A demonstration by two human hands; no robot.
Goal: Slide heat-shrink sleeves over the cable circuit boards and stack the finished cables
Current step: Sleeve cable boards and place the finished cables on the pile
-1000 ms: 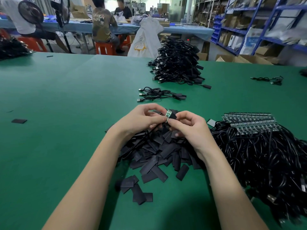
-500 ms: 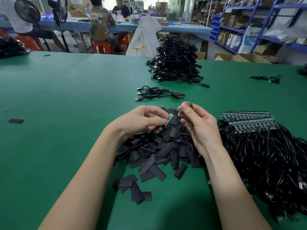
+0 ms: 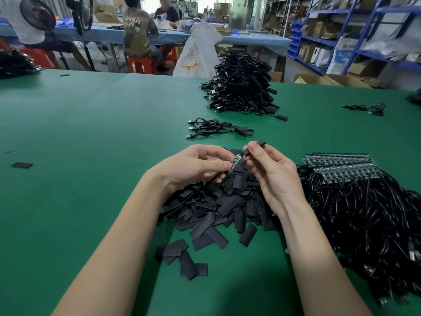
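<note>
Head view: left hand [image 3: 196, 167] pinches cable just behind small green circuit board [image 3: 234, 162], board tip angled up toward right hand [image 3: 271, 172]. Right hand pinches black heat-shrink sleeve [image 3: 254, 147] between thumb and fingers, just beside board, not touching. Both above loose sleeve pile [image 3: 218, 208] on green desk [image 3: 91, 137]. Unsleeved cable heap [image 3: 369, 215] at right; finished cables [image 3: 216, 129] and tall stack [image 3: 243, 87] beyond.

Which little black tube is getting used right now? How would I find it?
Start at the heap of flat black sleeves on the green table. Above it, the right hand pinches one sleeve; only that one is lifted off the heap.
</note>
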